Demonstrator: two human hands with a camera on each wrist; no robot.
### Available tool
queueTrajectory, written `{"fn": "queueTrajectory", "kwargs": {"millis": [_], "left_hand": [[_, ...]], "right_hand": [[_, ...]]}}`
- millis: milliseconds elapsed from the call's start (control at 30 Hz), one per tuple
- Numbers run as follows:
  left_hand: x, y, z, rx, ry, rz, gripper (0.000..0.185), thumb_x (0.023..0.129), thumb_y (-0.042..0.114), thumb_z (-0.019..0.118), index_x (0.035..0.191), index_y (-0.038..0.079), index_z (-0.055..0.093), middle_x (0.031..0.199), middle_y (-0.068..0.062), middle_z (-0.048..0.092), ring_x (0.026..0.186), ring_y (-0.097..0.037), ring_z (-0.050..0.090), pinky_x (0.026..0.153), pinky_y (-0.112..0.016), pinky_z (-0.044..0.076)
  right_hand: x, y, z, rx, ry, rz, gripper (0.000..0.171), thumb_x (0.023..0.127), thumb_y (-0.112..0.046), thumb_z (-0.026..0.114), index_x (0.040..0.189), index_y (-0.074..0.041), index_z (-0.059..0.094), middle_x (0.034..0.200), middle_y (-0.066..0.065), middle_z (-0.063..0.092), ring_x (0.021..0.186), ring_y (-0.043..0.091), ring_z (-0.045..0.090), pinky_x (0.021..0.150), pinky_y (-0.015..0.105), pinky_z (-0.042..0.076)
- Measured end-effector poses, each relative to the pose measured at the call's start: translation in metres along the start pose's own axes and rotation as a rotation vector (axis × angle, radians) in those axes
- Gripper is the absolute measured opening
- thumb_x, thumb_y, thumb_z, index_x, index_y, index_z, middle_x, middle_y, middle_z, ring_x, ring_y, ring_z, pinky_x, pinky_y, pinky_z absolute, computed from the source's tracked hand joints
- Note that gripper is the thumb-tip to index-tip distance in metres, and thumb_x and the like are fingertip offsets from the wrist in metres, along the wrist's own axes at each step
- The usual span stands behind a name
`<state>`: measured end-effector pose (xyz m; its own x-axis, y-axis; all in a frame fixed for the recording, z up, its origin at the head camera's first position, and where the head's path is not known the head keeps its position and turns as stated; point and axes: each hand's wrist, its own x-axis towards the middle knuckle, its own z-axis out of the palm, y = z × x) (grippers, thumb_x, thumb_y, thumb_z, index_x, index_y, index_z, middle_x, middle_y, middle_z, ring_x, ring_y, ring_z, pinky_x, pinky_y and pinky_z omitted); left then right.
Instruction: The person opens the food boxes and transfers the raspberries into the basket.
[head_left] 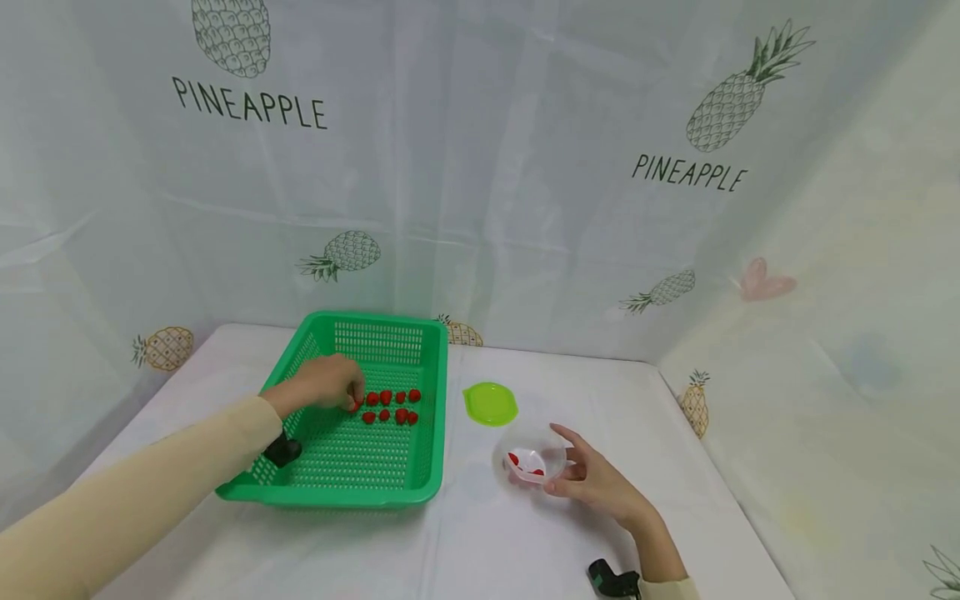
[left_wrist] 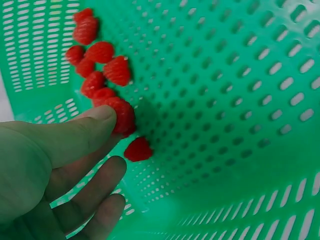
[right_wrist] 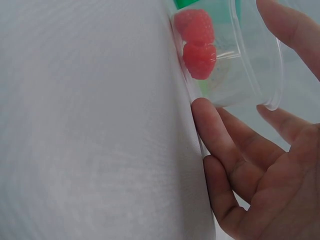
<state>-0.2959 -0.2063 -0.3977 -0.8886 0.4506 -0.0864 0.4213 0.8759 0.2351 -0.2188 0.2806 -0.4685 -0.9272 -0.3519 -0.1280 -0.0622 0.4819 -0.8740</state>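
**Desk:** What's in your left hand [left_wrist: 55,165] right now?

**Field:** Your thumb presses onto one small, bumpy red raspberry [left_wrist: 121,116] on the floor of the green perforated plastic basket [head_left: 352,467]; the other fingers [left_wrist: 95,182] lie loosely extended beneath it. Whether a finger closes the pinch from below, the wrist view does not show. I judge the berry light, soft and easily crushed, so take it gently by its sides between thumb and fingertip, never squeezing the hollow end.

**Desk:** How many berries?

**Field:** From the head camera, roughly nine in the basket, set in two short rows [head_left: 390,406] near the basket's middle, the one at the left end under your fingertips. The wrist view shows a loose berry [left_wrist: 138,149] just beside your thumb and a cluster [left_wrist: 97,65] beyond it. The exact count is hard to fix, as some overlap.

**Desk:** And the right hand [head_left: 596,483]?

**Field:** It cradles one small clear plastic tub [head_left: 534,461] on the white tablecloth [head_left: 480,542], fingers relaxed and straight against its wall, tipping it slightly. Two raspberries [right_wrist: 199,42] lie inside, one touching the other.

**Desk:** Anything else on the table?

**Field:** One round lime-green plastic lid [head_left: 491,403] lies flat between basket and tub, apart from both. One pineapple-print curtain [head_left: 525,167] backs the scene.
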Motion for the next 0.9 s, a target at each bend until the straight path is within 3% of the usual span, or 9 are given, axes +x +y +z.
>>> {"fn": "queueTrajectory", "kwargs": {"millis": [167,400,667,900], "left_hand": [[0.0037,0.0011,0.006,0.017,0.009,0.0,0.007,0.089,0.007,0.084,0.092,0.013,0.081,0.089,0.002,0.073,0.085,-0.02,0.067,0.071,-0.039,0.058],[0.0044,0.0059,0.0101,0.009,-0.007,-0.012,0.011,0.088,0.007,0.085,0.097,0.01,0.082,0.093,0.0,0.075,0.086,-0.02,0.068,0.072,-0.038,0.059],[0.0041,0.0057,0.0087,-0.001,0.004,-0.02,0.016,0.082,0.002,0.087,0.093,0.012,0.08,0.088,0.003,0.072,0.084,-0.017,0.066,0.071,-0.037,0.059],[0.0027,0.0059,0.0069,-0.02,-0.005,-0.015,0.015,0.084,0.004,0.086,0.095,0.012,0.08,0.089,0.003,0.072,0.084,-0.017,0.065,0.07,-0.036,0.057]], "right_hand": [[0.0001,0.0003,-0.0014,-0.001,0.003,-0.004,0.101,0.087,-0.024,0.089,0.168,-0.022,0.029,0.148,0.027,0.051,0.099,0.024,0.064,0.082,0.031,0.052],[0.0011,0.0016,-0.0009,-0.008,-0.001,0.007,0.1,0.088,-0.027,0.089,0.168,-0.022,0.029,0.149,0.028,0.051,0.102,0.023,0.066,0.085,0.031,0.053],[0.0009,-0.001,-0.0012,0.011,-0.002,0.005,0.102,0.087,-0.024,0.09,0.168,-0.02,0.028,0.149,0.029,0.05,0.1,0.024,0.065,0.082,0.032,0.053],[-0.0009,-0.0001,-0.0004,0.036,-0.005,0.012,0.102,0.087,-0.022,0.089,0.168,-0.021,0.028,0.144,0.026,0.052,0.098,0.024,0.064,0.077,0.03,0.052]]}}
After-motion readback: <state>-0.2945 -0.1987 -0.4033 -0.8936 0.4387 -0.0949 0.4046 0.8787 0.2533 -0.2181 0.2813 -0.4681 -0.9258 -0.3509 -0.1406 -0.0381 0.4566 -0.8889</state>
